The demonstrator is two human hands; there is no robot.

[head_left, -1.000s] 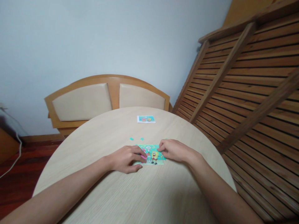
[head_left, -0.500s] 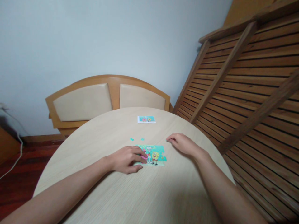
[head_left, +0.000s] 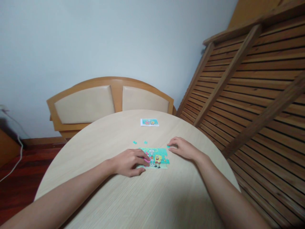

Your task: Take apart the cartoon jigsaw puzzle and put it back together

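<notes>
A partly joined jigsaw puzzle (head_left: 157, 153) with cartoon figures on a turquoise ground lies flat on the table. My left hand (head_left: 130, 162) rests over its left side with fingers spread, covering part of the picture. Just off the puzzle's upper right corner, my right hand (head_left: 182, 148) has a small turquoise puzzle piece (head_left: 168, 146) at its thumb and fingertips. The puzzle's right edge is uneven, with tabs showing. Beyond the puzzle lie two loose turquoise pieces, a left piece (head_left: 134, 142) and a right piece (head_left: 145, 142).
A small picture card (head_left: 149, 122) with a similar cartoon scene lies farther back on the round wooden table (head_left: 107, 133). Behind the table stands a padded wooden headboard (head_left: 116, 95). A slatted wooden panel (head_left: 238, 92) leans at the right, close to the table edge.
My right hand has shifted slightly left and its fingers have parted a little, so the turquoise piece now shows at the fingertips. My left hand stays put on the puzzle.
</notes>
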